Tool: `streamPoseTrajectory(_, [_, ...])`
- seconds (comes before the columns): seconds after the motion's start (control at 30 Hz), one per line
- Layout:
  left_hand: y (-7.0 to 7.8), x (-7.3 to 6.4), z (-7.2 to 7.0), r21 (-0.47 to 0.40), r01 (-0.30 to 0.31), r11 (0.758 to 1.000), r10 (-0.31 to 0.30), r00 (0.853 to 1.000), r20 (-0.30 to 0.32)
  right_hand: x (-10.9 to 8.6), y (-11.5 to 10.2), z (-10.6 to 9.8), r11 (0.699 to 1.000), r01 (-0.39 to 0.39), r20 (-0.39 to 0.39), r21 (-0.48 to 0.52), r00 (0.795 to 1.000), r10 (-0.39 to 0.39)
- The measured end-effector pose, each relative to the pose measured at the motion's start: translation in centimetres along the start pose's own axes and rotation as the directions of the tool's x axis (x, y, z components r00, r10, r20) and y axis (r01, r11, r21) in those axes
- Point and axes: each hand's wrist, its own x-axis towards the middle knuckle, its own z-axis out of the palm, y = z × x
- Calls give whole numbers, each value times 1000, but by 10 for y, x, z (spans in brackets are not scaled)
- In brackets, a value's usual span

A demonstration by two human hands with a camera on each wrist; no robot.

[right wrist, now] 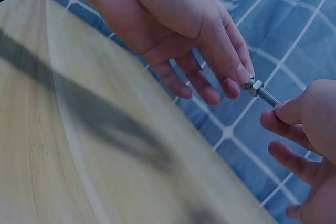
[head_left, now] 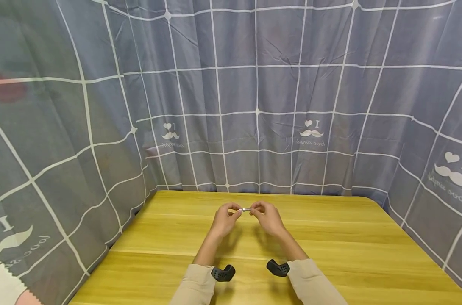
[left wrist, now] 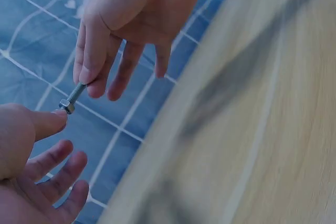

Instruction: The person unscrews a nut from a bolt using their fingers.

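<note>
Behind the bolt (right wrist: 269,96) hangs a gridded curtain (head_left: 276,91).

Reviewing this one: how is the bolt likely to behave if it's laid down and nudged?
The bolt has a grey metallic sheen, so it is probably stiff and fairly heavy for its size. Its slim, round shaft would tend to roll, though the flat-sided nut on it may check that. The visible threading probably makes it less slippery.
</note>
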Motion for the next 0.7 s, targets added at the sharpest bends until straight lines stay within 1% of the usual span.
streamPoseTrajectory(0.17, [14,-4,3,-43,-55,998,55,998,-11,-10,-18,-12,998,17,-51,53,999,-14])
streamPoseTrajectory(0.27, [25,-8,6,-88,-75,993,74,997,-19,-16,-30,-22,994,8,-73,111,997,0])
streamPoseTrajectory(0.33, [34,-10,8,-122,-108,987,104,994,-37,-20,-37,-29,988,-8,-75,155,997,20])
streamPoseTrajectory(0.4, [42,-11,11,-141,-154,978,147,987,-61,-24,-42,-36,983,-15,-77,181,997,29])
streamPoseTrajectory(0.5, [52,-11,14,-148,-221,964,209,974,-91,-30,-49,-44,978,-20,-84,207,996,38])
streamPoseTrajectory(0.7, [67,-12,21,-154,-307,939,287,948,-140,-37,-60,-57,967,1,-107,253,994,27])
